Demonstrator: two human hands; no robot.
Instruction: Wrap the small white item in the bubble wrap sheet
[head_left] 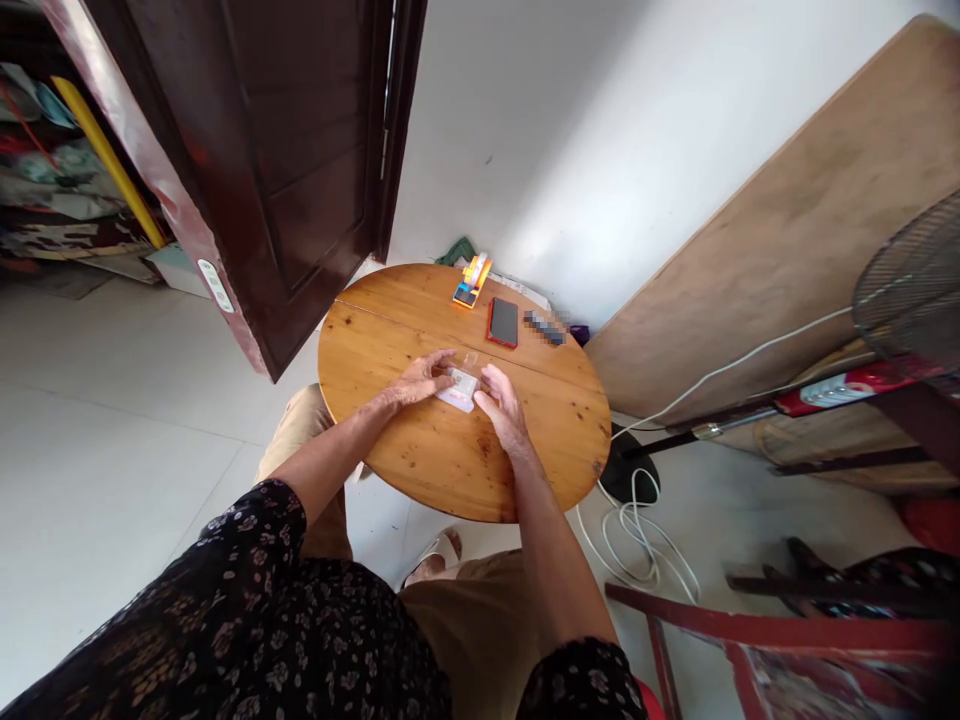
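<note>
A small clear plastic box point(463, 384) with white printed paper in it lies on the round wooden table point(405, 450). Its transparent flap points to the far side. My left hand point(424, 380) is at its left edge, thumb on the near side and fingers curled around the far corner. Beside the right edge is my right hand point(506, 408), its thumb close to the box and its bent fingers apart from the thumb. Whether the right fingertips touch the box is too small to tell.
Toward the back of the table are a yellow tape dispenser point(472, 280), a phone in a red case point(502, 323) and a blurred dark object point(545, 328). A dark door point(300, 150) stands left. A fan point(911, 280), loose white cable point(637, 530) and red chair point(750, 625) are right.
</note>
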